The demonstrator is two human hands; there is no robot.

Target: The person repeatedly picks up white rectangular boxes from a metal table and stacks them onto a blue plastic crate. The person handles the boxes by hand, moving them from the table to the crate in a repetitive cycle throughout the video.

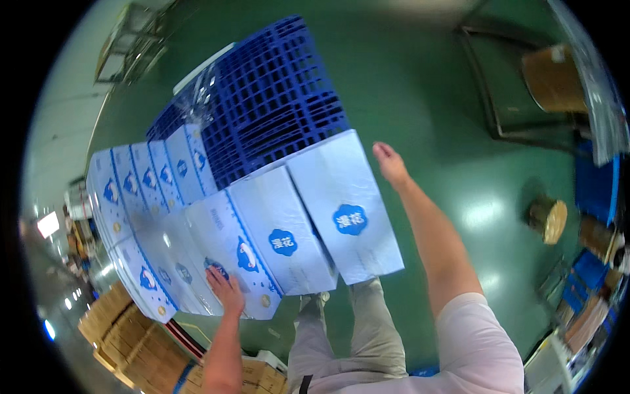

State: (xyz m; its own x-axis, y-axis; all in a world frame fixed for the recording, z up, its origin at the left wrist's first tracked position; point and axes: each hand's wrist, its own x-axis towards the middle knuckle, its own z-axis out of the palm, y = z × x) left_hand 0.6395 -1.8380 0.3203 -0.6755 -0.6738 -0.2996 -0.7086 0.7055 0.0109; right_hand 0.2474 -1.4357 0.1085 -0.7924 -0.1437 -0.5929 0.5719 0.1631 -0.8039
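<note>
White cartons with blue print stand packed in rows on a blue plastic pallet (262, 85). My left hand (225, 289) lies flat with fingers spread on a glossy-topped carton (220, 240) near the front edge. At the front right corner is a plain-topped carton (348, 203) with a blue badge, set slightly apart from its neighbour carton (279, 230). Off that corner carton's far right side, my right hand (392, 164) hangs over the floor, its fingers curled together and nothing visible in them. Several more cartons (141, 177) line the left side.
Clear plastic film (197, 98) bunches at the pallet's left. Brown cartons (134, 328) are stacked at lower left. A metal frame (489, 98) holding a brown drum (554, 79) stands at far right. A small spool (548, 220) sits on the green floor (420, 79).
</note>
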